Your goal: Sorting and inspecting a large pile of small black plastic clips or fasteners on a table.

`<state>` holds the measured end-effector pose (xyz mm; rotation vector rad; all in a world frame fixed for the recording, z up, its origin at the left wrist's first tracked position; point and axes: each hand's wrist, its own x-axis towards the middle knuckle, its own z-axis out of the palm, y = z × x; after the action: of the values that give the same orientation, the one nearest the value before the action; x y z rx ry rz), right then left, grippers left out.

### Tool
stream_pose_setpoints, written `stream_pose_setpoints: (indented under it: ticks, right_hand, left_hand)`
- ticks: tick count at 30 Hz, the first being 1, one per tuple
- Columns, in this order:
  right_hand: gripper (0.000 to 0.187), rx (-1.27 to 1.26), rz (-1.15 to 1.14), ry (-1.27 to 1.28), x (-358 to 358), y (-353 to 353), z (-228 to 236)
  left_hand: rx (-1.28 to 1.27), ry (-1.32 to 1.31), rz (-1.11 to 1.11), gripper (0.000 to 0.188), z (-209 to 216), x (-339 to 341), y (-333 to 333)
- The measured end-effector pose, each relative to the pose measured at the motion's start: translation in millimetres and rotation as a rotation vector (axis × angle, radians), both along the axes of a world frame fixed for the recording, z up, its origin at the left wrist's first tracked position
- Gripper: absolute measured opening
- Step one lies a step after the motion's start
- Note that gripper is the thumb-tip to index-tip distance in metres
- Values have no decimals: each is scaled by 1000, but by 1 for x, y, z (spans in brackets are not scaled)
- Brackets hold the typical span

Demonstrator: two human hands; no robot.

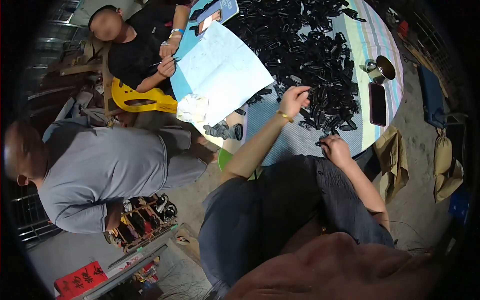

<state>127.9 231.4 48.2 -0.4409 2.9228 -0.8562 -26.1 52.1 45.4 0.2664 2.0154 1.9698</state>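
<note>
A big heap of small black plastic pieces [320,65], some loop-shaped, covers much of the round table. My left hand [295,102], with a gold-coloured bracelet at its wrist, reaches to the heap's near edge. Its fingers are curled and closed at the black pieces; what they hold, if anything, blends in with the heap. Close to the table's near edge, my right hand [337,150] pinches a small black plastic piece [320,143] between thumb and fingers.
A dark phone [378,104] and metal cup [382,70] stand right of the heap. Left lie a large white sheet [225,70], crumpled packaging [193,108] and a dark bundle [225,131]. A seated person [135,50] holds a pen; another person [110,170] is nearer, in grey.
</note>
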Motion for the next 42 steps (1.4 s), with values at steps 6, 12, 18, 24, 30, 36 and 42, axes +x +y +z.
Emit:
stream_pose_setpoints:
  ticks: [6, 12, 18, 24, 30, 36, 42]
  right_hand:
    - [19, -963, -402, -389, -24, -6, 19]
    - [21, -1162, -453, -374, -47, -20, 33]
    - [21, -1132, -479, -388, -41, -20, 42]
    - [16, -1216, -446, -380, -39, -28, 48]
    - [15, -1040, -425, -90, -36, -36, 40]
    - [14, -1093, -338, -459, -30, -32, 34]
    - [19, -745, -238, -237, -19, -35, 28]
  left_hand:
    - [-146, -46, -385, 28, 24, 29, -22]
    - [344, -283, -386, 42, 33, 47, -10]
    - [374, -341, -370, 36, 41, 49, -17]
    - [226, -184, -219, 35, 47, 56, -12]
    - [123, -88, -203, 24, 38, 64, -4]
    - [208, -160, -77, 23, 32, 72, -4]
    - [182, -179, -214, 23, 31, 77, -13]
